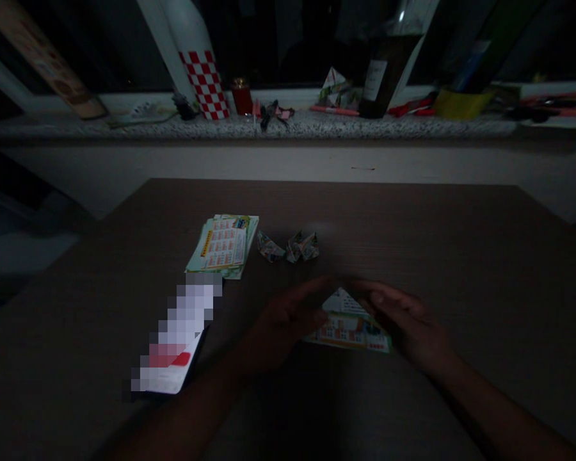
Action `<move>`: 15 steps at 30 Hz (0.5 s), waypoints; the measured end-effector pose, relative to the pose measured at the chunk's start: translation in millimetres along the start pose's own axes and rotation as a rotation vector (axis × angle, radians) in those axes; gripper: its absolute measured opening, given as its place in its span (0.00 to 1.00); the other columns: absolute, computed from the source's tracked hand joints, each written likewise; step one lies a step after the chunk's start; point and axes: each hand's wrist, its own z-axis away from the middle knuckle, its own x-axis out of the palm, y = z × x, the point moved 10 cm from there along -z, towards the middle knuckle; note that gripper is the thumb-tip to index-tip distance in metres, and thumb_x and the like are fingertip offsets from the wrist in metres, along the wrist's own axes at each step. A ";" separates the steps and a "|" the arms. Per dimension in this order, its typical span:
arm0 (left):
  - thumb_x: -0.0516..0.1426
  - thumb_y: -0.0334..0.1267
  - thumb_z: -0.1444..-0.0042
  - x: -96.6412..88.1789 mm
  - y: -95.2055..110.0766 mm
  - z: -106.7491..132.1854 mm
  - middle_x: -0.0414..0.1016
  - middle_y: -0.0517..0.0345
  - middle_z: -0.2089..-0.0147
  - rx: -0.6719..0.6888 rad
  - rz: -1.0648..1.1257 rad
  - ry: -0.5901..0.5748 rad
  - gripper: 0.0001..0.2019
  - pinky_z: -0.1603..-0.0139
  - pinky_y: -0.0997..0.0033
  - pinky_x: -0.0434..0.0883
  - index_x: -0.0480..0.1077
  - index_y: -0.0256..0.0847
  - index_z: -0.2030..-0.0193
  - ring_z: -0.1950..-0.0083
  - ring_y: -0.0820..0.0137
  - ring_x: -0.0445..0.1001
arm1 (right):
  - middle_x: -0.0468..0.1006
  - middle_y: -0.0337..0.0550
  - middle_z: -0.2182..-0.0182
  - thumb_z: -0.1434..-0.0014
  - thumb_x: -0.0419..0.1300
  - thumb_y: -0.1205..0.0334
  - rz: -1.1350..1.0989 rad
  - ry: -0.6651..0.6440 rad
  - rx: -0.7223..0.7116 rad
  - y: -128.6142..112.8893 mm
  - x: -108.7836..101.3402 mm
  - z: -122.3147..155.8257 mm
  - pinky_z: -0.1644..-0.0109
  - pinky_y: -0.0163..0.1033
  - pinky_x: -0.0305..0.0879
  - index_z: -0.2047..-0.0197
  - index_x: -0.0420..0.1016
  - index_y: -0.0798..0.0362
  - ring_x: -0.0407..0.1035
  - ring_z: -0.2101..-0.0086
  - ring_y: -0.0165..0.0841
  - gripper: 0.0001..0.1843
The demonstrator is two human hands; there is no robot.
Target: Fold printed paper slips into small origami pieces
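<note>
A printed paper slip [350, 330] lies on the table between my hands, its upper part folded into a point with a pale inner side showing. My left hand [288, 320] grips its left side, thumb on the paper and fingers reaching toward the tip. Along the right slanted edge, my right hand [408, 320] has its fingers closed on the fold. Dim light hides the exact finger contact. Beyond the slip sit small folded paper pieces, one on the left [271, 248] and two close together [303, 248]. A stack of similar printed slips [225, 243] rests to their left.
A lit phone [173, 339] lies left of my left forearm on the wooden table [436, 237]. Behind the table, a stone windowsill [288, 134] carries a red-and-white checkered bottle [205, 83], a red jar [242, 99], a dark labelled container [377, 80] and a yellow holder [462, 104].
</note>
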 end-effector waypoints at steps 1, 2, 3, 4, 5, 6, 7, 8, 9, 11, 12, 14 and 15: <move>0.59 0.37 0.42 3.5 -0.1 0.0 0.75 0.55 0.46 -0.002 0.040 -0.025 0.23 0.50 0.67 0.70 0.65 0.49 0.40 0.50 0.66 0.75 | 0.83 0.48 0.62 0.43 0.62 0.47 0.006 -0.035 0.002 -1.8 5.1 0.5 0.57 0.42 0.73 0.51 0.76 0.50 0.78 0.61 0.39 0.21; 0.59 0.36 0.43 7.3 -0.9 -0.1 0.75 0.55 0.47 -0.007 0.079 -0.052 0.22 0.50 0.67 0.70 0.66 0.48 0.40 0.50 0.66 0.75 | 0.82 0.49 0.59 0.44 0.62 0.46 0.006 -0.082 0.001 -3.8 11.9 1.4 0.56 0.43 0.73 0.50 0.74 0.49 0.78 0.60 0.40 0.23; 0.60 0.37 0.43 10.9 -2.2 -0.3 0.76 0.54 0.48 -0.012 0.116 -0.078 0.22 0.51 0.67 0.70 0.67 0.48 0.41 0.51 0.65 0.76 | 0.81 0.50 0.57 0.45 0.62 0.45 -0.002 -0.131 -0.003 -6.0 19.0 2.7 0.57 0.43 0.74 0.48 0.73 0.49 0.78 0.59 0.41 0.25; 0.61 0.37 0.44 14.0 -4.0 -0.5 0.76 0.53 0.49 -0.018 0.152 -0.100 0.23 0.52 0.66 0.70 0.67 0.47 0.41 0.53 0.65 0.76 | 0.81 0.51 0.56 0.46 0.62 0.43 -0.011 -0.167 -0.008 -8.0 24.6 4.0 0.59 0.43 0.74 0.48 0.72 0.49 0.78 0.60 0.41 0.27; 0.61 0.37 0.45 15.6 -6.2 -1.0 0.76 0.53 0.50 -0.024 0.186 -0.113 0.23 0.53 0.66 0.71 0.66 0.46 0.41 0.54 0.65 0.76 | 0.81 0.51 0.55 0.47 0.62 0.41 -0.017 -0.194 -0.017 -10.0 28.9 5.1 0.60 0.43 0.75 0.48 0.72 0.49 0.78 0.61 0.41 0.29; 0.62 0.38 0.45 16.0 -9.2 -1.5 0.77 0.52 0.51 -0.033 0.214 -0.115 0.25 0.54 0.66 0.71 0.65 0.46 0.40 0.55 0.65 0.77 | 0.81 0.51 0.56 0.48 0.62 0.40 -0.018 -0.203 -0.030 -11.8 30.8 5.8 0.62 0.42 0.75 0.49 0.72 0.49 0.78 0.62 0.40 0.29; 0.62 0.38 0.46 15.2 -12.4 -2.2 0.77 0.53 0.52 -0.042 0.236 -0.109 0.26 0.55 0.67 0.71 0.64 0.47 0.40 0.56 0.66 0.77 | 0.81 0.51 0.57 0.49 0.63 0.40 -0.013 -0.200 -0.042 -13.0 30.9 6.1 0.63 0.41 0.75 0.50 0.72 0.49 0.78 0.63 0.40 0.29; 0.63 0.39 0.46 14.0 -15.8 -2.8 0.77 0.54 0.53 -0.051 0.247 -0.102 0.28 0.56 0.67 0.71 0.62 0.48 0.38 0.57 0.67 0.77 | 0.81 0.50 0.58 0.49 0.64 0.41 -0.002 -0.191 -0.056 -14.0 29.9 6.1 0.64 0.39 0.74 0.52 0.73 0.49 0.78 0.63 0.39 0.27; 0.63 0.39 0.46 13.1 -19.0 -3.2 0.77 0.54 0.53 -0.062 0.248 -0.096 0.29 0.56 0.68 0.71 0.61 0.49 0.37 0.57 0.68 0.76 | 0.82 0.50 0.60 0.48 0.65 0.43 0.015 -0.183 -0.068 -14.5 28.5 6.1 0.64 0.38 0.74 0.54 0.73 0.50 0.78 0.63 0.38 0.24; 0.62 0.40 0.45 12.4 -23.6 -3.3 0.77 0.55 0.53 -0.074 0.212 -0.091 0.30 0.56 0.69 0.70 0.58 0.49 0.36 0.57 0.69 0.76 | 0.82 0.49 0.61 0.46 0.65 0.48 0.053 -0.185 -0.080 -14.1 27.4 6.2 0.64 0.36 0.73 0.57 0.73 0.50 0.78 0.62 0.36 0.19; 0.61 0.40 0.44 12.6 -24.2 -3.0 0.76 0.55 0.52 -0.071 0.171 -0.088 0.30 0.55 0.70 0.69 0.57 0.49 0.35 0.56 0.69 0.75 | 0.81 0.49 0.61 0.45 0.64 0.49 0.068 -0.191 -0.084 -13.8 27.5 6.3 0.64 0.35 0.73 0.58 0.73 0.51 0.77 0.63 0.36 0.17; 0.58 0.41 0.41 12.8 -22.9 -1.4 0.74 0.53 0.49 -0.055 0.047 -0.068 0.27 0.54 0.69 0.69 0.57 0.47 0.35 0.54 0.68 0.74 | 0.81 0.49 0.62 0.44 0.63 0.48 0.083 -0.199 -0.107 -15.2 28.0 6.7 0.62 0.36 0.73 0.61 0.73 0.51 0.77 0.63 0.36 0.15; 0.56 0.42 0.39 12.1 -20.9 -0.2 0.74 0.52 0.48 -0.042 -0.032 -0.049 0.26 0.54 0.68 0.69 0.57 0.47 0.35 0.53 0.67 0.74 | 0.81 0.48 0.63 0.44 0.63 0.48 0.088 -0.198 -0.123 -16.5 27.9 6.9 0.62 0.36 0.72 0.62 0.72 0.51 0.77 0.63 0.35 0.15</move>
